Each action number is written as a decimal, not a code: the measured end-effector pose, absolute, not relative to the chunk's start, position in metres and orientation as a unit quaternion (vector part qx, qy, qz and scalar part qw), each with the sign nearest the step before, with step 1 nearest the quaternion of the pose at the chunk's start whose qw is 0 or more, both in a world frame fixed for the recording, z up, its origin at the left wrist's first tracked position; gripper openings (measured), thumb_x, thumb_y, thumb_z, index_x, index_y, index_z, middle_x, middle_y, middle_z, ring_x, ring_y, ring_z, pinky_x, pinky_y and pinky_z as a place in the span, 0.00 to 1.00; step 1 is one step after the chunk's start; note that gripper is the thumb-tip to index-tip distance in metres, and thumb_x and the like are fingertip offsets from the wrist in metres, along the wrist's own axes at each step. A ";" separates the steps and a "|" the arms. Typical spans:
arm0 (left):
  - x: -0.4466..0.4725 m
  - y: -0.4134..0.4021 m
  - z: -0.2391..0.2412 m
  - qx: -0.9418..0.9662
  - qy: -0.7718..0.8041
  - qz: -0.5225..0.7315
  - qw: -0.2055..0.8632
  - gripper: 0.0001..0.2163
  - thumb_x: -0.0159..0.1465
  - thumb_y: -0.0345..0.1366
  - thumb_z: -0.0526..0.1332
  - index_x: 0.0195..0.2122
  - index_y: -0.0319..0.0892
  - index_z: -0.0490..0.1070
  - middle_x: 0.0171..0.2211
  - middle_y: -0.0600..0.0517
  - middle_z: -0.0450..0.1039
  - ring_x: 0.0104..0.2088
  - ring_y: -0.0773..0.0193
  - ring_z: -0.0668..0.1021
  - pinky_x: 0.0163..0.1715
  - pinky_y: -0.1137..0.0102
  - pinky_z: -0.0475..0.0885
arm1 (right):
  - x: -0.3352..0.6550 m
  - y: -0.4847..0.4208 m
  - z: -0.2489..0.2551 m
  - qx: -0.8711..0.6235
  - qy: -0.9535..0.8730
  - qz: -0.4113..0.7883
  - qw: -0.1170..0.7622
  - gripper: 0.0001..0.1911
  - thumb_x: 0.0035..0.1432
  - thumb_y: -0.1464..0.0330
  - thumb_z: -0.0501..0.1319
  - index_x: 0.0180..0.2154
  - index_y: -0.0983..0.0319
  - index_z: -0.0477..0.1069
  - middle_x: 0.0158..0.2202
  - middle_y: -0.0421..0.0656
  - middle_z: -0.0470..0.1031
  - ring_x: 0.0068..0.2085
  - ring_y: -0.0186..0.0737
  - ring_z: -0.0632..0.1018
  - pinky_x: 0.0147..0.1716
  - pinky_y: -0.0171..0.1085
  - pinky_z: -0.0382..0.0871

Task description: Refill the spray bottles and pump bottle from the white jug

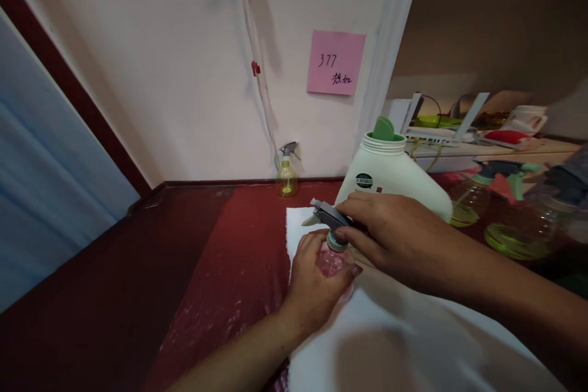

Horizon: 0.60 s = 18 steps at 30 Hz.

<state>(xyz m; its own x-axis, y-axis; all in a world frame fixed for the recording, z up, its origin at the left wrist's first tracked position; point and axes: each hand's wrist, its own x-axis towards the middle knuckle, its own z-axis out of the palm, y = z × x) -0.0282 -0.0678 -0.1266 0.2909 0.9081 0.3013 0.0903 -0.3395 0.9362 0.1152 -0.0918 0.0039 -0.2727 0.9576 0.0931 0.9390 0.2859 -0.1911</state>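
A small pink see-through spray bottle stands upright on a white sheet. My left hand is closed around its round body. On top sits a grey trigger spray head with a pale trigger and a greenish collar, pointing left. My right hand grips that spray head from the right, thumb near the collar. Part of the bottle's body is hidden by my left fingers. Just behind my right hand is a pale green jug, uncapped, with a green piece in its mouth.
A yellow spray bottle stands against the wall. Further spray bottles with yellowish liquid are at the right. A white cable hangs from the wall sockets. A pink note sticks to the wall. A router lies on a shelf.
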 end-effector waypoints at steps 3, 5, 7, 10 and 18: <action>-0.029 -0.072 -0.122 0.646 0.358 0.482 0.470 0.24 0.54 0.40 0.75 0.51 0.45 0.72 0.52 0.46 0.76 0.54 0.48 0.75 0.55 0.56 0.69 | 0.116 -0.091 0.005 -0.593 -0.799 0.047 0.095 0.08 0.64 0.67 0.56 0.35 0.60 0.73 0.36 0.44 0.76 0.36 0.43 0.74 0.33 0.40 0.58; -0.028 -0.075 -0.116 0.623 0.337 0.501 0.497 0.27 0.54 0.39 0.75 0.54 0.45 0.71 0.53 0.46 0.75 0.55 0.49 0.75 0.56 0.57 0.69 | 0.115 -0.091 0.006 -0.590 -0.800 0.044 0.097 0.07 0.63 0.67 0.57 0.34 0.60 0.73 0.35 0.43 0.77 0.35 0.43 0.74 0.32 0.40 0.57; -0.026 -0.078 -0.110 0.594 0.309 0.522 0.529 0.24 0.57 0.39 0.73 0.53 0.45 0.71 0.52 0.47 0.76 0.54 0.52 0.76 0.56 0.59 0.69 | 0.115 -0.090 0.007 -0.592 -0.799 0.043 0.099 0.07 0.63 0.67 0.57 0.34 0.60 0.72 0.35 0.43 0.77 0.34 0.43 0.74 0.32 0.40 0.56; -0.022 -0.078 -0.106 0.557 0.279 0.542 0.564 0.17 0.61 0.39 0.70 0.50 0.44 0.73 0.50 0.48 0.78 0.52 0.56 0.77 0.55 0.62 0.69 | 0.113 -0.089 0.008 -0.593 -0.797 0.049 0.101 0.07 0.63 0.68 0.57 0.34 0.60 0.74 0.35 0.45 0.78 0.35 0.44 0.75 0.32 0.40 0.57; -0.016 -0.075 -0.101 0.512 0.307 0.564 0.571 0.16 0.54 0.38 0.74 0.42 0.41 0.74 0.42 0.49 0.81 0.44 0.58 0.80 0.46 0.66 0.72 | 0.108 -0.088 0.010 -0.605 -0.789 0.057 0.093 0.08 0.64 0.68 0.58 0.36 0.59 0.76 0.35 0.45 0.79 0.37 0.45 0.77 0.32 0.40 0.56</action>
